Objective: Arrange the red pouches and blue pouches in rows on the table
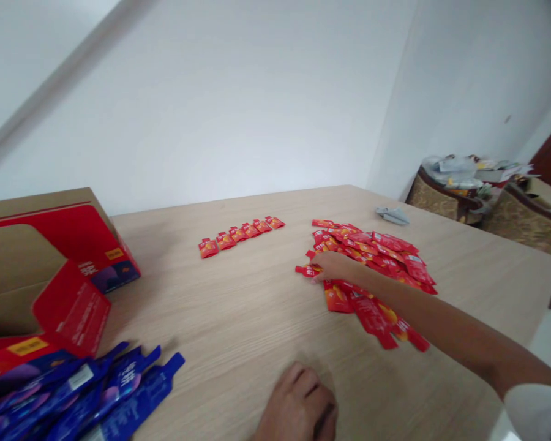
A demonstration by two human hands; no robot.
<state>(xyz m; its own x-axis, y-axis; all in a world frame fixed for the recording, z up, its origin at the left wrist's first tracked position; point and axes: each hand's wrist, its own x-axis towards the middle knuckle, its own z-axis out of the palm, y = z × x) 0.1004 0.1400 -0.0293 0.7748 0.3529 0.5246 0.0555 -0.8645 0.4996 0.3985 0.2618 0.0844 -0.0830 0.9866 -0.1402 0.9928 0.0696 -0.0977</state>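
Observation:
My right hand (334,267) reaches to the left edge of a heap of red pouches (376,248). Its fingers are closed on one red pouch (306,270), whose narrow neck points left; the rest is covered by the fingers. Beyond the heap, to the left, several more red pouches (237,234) form a slanting row, necks pointing away from me. My left hand (298,404) rests on the table at the bottom middle, fingers curled into a loose fist, apart from any pouch. Nothing shows in it.
Two open red cardboard boxes (76,306) stand at the left. Blue pouches (119,392) lie piled in front of them. A grey crumpled item (392,215) is on the wooden table (202,318) at the far right. Patterned chairs (434,196) piled with things stand beyond.

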